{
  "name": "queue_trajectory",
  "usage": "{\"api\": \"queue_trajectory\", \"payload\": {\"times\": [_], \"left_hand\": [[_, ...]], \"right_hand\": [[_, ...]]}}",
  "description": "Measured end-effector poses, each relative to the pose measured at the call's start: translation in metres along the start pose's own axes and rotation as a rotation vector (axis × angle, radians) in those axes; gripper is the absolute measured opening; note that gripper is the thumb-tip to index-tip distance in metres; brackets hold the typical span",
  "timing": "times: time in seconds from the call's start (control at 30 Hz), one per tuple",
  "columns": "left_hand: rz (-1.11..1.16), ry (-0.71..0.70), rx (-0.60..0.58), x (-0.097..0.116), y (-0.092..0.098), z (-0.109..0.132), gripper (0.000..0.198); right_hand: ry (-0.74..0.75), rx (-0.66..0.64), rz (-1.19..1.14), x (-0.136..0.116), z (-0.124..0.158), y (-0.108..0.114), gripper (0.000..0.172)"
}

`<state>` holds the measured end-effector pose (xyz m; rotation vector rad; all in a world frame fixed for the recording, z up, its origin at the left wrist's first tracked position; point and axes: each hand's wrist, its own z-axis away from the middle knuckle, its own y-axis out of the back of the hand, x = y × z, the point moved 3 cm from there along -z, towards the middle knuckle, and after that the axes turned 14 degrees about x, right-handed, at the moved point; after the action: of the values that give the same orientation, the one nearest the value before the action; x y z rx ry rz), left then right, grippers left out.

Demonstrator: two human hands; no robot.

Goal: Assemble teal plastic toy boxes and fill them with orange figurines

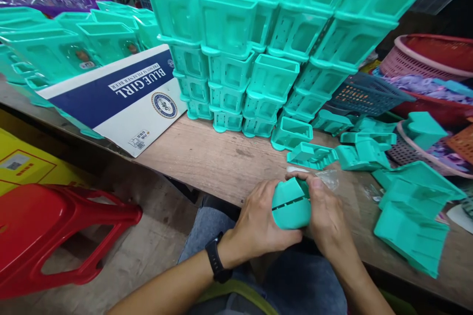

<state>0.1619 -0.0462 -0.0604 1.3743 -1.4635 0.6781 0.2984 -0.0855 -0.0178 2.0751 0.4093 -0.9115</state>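
Both hands grip one teal plastic box piece (pixel 291 205) at the near edge of the wooden table (pixel 221 157). My left hand (pixel 258 226) wraps its left side; a black watch sits on that wrist. My right hand (pixel 325 216) closes on its right side, thumb on the top edge. A small clear plastic bag (pixel 328 177) lies just behind my right hand. Loose teal pieces (pixel 312 154) lie a little farther back.
Stacks of teal boxes (pixel 236 74) fill the table's back. A blue and white Blue Girl carton (pixel 121 93) lies on the left. More teal parts (pixel 414 226) sit on the right, with red and pink baskets (pixel 432 59) behind. A red stool (pixel 55 231) lies on the floor.
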Motion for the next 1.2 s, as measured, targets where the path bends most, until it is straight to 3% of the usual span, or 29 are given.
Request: {"api": "queue_trajectory", "payload": {"times": [0.17,0.47,0.67,0.8,0.9,0.97,1.1,1.2], "left_hand": [[-0.062,-0.008,-0.042,0.001,0.000,-0.007,0.083],[0.009,-0.015,0.059,0.000,-0.001,-0.006,0.081],[0.038,0.018,0.029,0.000,-0.002,-0.004,0.082],[0.142,-0.021,-0.056,-0.001,-0.003,-0.001,0.099],[0.147,0.024,-0.017,-0.003,-0.003,-0.002,0.093],[0.137,0.017,0.002,0.000,-0.002,-0.005,0.085],[0.116,-0.091,-0.044,0.011,-0.001,-0.014,0.067],[0.101,-0.109,-0.069,0.013,-0.003,-0.020,0.066]], "right_hand": [[0.091,0.003,0.033,-0.010,-0.005,-0.004,0.056],[0.198,0.064,0.114,-0.018,-0.009,-0.006,0.050],[0.163,0.069,0.117,-0.014,-0.007,-0.002,0.051],[0.083,0.112,0.125,-0.004,-0.008,0.005,0.058],[0.036,0.120,0.128,0.000,-0.010,0.010,0.059],[0.148,0.106,0.182,-0.005,-0.011,0.012,0.056],[0.600,0.075,0.490,-0.024,-0.008,0.009,0.050],[0.760,0.050,0.626,-0.027,-0.010,0.006,0.050]]}}
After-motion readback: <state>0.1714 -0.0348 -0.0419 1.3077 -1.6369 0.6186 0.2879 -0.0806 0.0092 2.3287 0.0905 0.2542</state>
